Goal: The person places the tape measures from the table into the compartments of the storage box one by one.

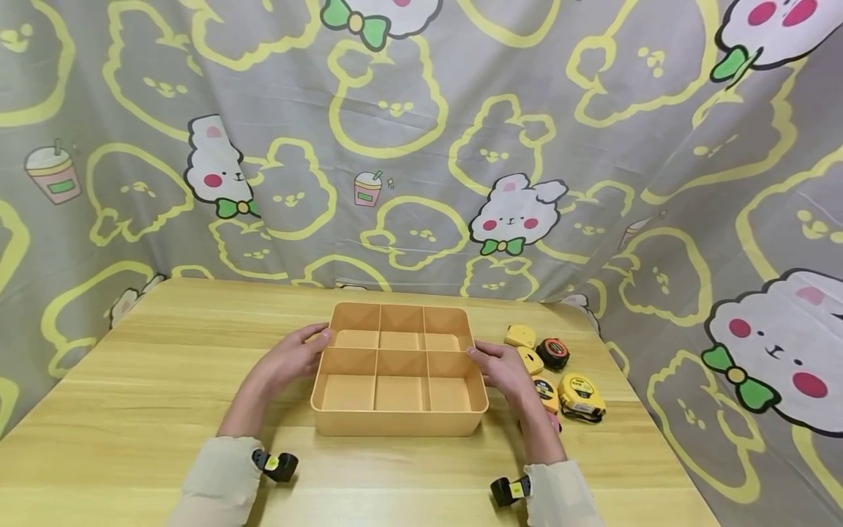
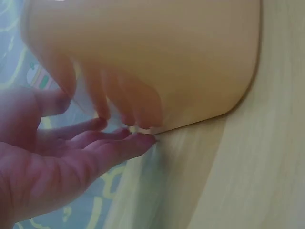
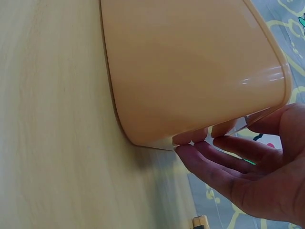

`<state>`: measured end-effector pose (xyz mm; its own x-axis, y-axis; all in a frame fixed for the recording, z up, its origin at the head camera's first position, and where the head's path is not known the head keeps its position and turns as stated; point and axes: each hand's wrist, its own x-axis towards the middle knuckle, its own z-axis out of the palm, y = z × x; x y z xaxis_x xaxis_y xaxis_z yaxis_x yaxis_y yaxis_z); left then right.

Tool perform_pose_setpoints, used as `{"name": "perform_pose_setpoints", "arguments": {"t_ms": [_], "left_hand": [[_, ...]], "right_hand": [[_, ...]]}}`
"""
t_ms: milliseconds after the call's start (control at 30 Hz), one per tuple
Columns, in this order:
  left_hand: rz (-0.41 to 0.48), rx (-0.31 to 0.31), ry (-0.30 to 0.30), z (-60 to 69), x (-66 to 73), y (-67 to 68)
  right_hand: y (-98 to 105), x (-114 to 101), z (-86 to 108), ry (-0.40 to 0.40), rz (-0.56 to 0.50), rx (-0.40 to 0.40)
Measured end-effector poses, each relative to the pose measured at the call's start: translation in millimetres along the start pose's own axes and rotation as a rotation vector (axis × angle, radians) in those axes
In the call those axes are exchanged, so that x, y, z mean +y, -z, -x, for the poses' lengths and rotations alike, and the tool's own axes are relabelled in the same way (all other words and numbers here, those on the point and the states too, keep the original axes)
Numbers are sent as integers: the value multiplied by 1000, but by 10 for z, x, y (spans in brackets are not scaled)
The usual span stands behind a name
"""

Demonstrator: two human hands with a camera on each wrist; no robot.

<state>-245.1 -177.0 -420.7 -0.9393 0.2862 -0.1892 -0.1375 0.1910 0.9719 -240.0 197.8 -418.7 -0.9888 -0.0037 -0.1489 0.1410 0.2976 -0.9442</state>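
Observation:
An orange-tan plastic organizer box [image 1: 399, 422] with six compartments sits at the middle of the wooden table [image 1: 99, 439]. All its compartments look bare. My left hand [image 1: 296, 359] holds the box's left side, thumb at the rim and fingers along the outer wall; the left wrist view shows fingertips low on that glossy wall [image 2: 157, 52]. On the opposite side, my right hand [image 1: 506, 368] grips the box with its thumb over the rim. In the right wrist view, its fingertips touch the outer wall [image 3: 190, 67] near the bottom edge.
Right of the box lie several tape measures: a large yellow one [image 1: 581, 396], a black-and-red one [image 1: 553, 353] and smaller yellow ones [image 1: 521, 335]. The right forearm partly covers a pink item [image 1: 554, 421]. A grey cartoon-patterned curtain [image 1: 408, 168] hangs behind and beside the table.

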Motion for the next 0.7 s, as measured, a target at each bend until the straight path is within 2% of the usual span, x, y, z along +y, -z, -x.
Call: {"name": "perform_pose_setpoints", "arguments": {"t_ms": [200,433,700], "left_hand": [[36,28,1,-27,-43,-4],[66,13,-15,-48,-76,19],[46,23,-35,-72,-114,10]], "right_hand": [[-8,7,-12,2,21,-1],[-4,-3,-22,-3,18,-2],[4,13,-15,-7,20,2]]}}
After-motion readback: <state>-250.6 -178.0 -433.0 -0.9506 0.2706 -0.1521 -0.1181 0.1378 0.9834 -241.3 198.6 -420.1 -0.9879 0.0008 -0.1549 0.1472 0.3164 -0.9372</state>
